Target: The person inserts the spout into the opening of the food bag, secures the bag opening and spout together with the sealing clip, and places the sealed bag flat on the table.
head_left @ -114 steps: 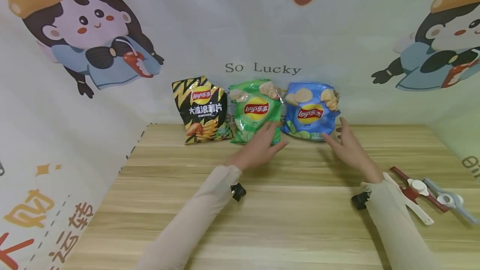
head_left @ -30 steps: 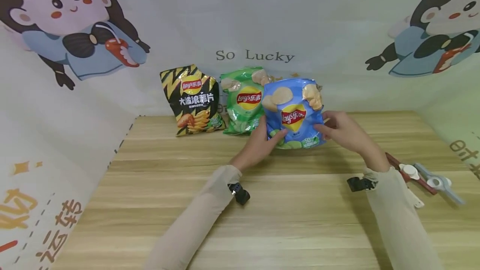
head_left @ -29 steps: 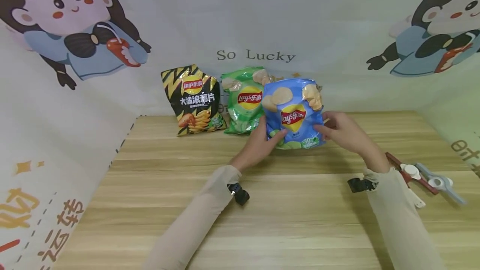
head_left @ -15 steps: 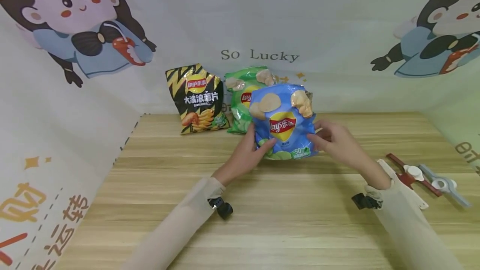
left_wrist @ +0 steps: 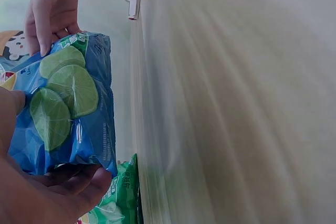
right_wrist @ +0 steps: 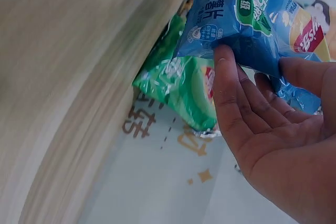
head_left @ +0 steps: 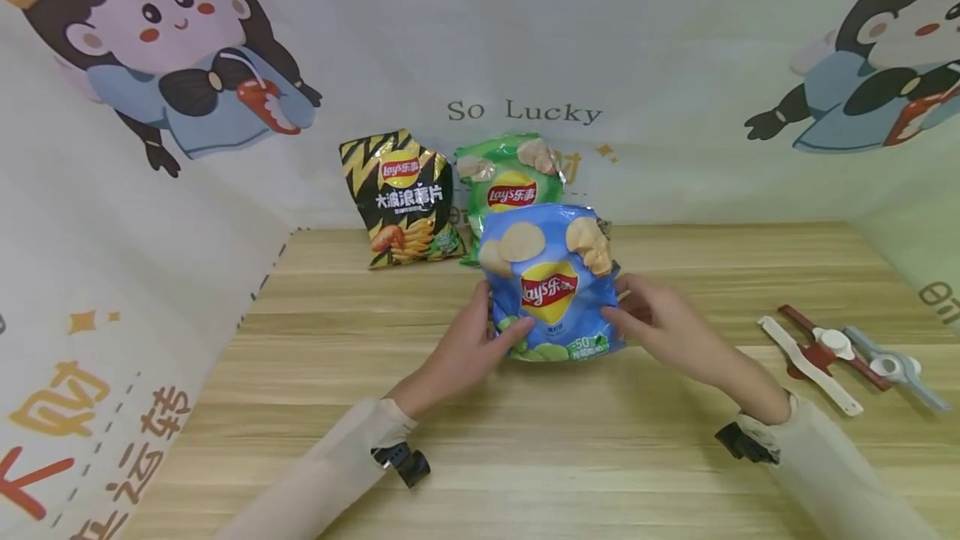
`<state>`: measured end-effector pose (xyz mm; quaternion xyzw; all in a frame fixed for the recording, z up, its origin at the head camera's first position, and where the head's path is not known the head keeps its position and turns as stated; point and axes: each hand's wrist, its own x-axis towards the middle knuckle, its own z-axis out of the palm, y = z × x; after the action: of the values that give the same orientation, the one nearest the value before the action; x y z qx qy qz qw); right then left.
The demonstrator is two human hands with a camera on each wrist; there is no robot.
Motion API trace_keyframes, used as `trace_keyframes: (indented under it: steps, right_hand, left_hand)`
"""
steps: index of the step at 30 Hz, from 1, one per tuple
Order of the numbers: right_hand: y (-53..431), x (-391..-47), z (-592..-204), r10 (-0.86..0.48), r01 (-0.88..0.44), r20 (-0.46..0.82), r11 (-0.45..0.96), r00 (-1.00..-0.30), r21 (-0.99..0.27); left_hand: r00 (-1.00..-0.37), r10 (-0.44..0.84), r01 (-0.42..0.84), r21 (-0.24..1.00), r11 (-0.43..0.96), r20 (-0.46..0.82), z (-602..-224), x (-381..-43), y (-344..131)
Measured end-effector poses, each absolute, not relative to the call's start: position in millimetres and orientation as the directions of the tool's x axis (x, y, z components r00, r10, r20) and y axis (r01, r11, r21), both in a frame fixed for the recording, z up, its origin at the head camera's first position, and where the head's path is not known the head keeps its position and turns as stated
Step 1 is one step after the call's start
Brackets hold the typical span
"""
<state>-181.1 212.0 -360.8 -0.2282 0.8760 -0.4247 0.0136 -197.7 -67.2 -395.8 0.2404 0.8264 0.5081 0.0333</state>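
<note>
Between both hands is a blue bag of potato chips (head_left: 551, 290), front facing up, held off the table. The left hand (head_left: 468, 340) grips its left side, thumb on the front and fingers behind. On the opposite side the right hand (head_left: 667, 327) pinches the edge with thumb and fingers. Lime slices printed on the lower end show in the left wrist view on the blue bag (left_wrist: 63, 93). Behind it, a green chip bag (head_left: 513, 169) leans on the wall, partly covered by the blue one. A black and yellow chip bag (head_left: 401, 198) leans to its left.
On the right of the wooden table (head_left: 315, 440) lie handled tools: one white and dark red (head_left: 813, 357), and a grey-blue one (head_left: 900, 369) beside it. A printed cloth (head_left: 375, 40) forms the back and side walls.
The hands first reached toward the bags at the wall. They have since taken hold of the blue bag and brought it left and toward the person, in front of the green one.
</note>
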Motion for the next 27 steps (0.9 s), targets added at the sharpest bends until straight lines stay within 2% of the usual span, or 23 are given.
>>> trace_keyframes:
  steps: [11,20,27]
  right_hand:
    - [199.8,-161.3,-370.8,-0.447,-0.398,0.15,0.537,-0.882,-0.744]
    - [203.3,-145.0,-376.6,-0.438,-0.365,0.118,0.54,-0.891,-0.759]
    - [201.1,-148.2,-383.1,-0.517,-0.408,0.108,0.511,-0.849,-0.756]
  left_hand:
    - [-0.888,0.444,0.313,0.867,0.388,0.122,-399.2,-169.8,-85.4]
    - [-0.862,0.49,0.367,0.826,0.428,0.129,-400.4,-159.3,-83.1]
    - [-0.855,0.516,0.318,0.839,0.441,0.053,-404.5,-153.9,-85.6]
